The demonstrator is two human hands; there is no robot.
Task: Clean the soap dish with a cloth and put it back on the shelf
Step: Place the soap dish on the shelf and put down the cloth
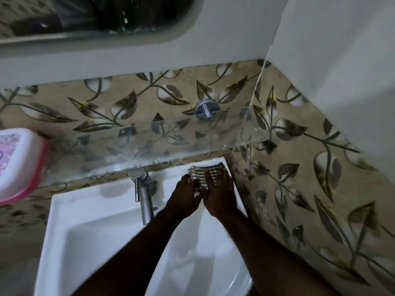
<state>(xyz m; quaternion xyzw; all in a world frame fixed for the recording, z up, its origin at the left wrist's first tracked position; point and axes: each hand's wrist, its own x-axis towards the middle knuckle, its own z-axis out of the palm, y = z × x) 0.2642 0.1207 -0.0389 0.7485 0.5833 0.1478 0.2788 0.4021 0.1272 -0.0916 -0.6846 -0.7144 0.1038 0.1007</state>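
My right hand (220, 195) pressed flat on the cloth (203, 169) at the sink (85, 210) corner; my left hand (186, 193) touched it, grip unclear. The dish (19, 161) sat far left on the shelf (149, 142); a careless wet reach might knock it off

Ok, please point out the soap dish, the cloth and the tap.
soap dish (17, 165), head view, on its white lid.
cloth (201, 170), head view, on its striped far edge.
tap (145, 201), head view, on its metal spout.
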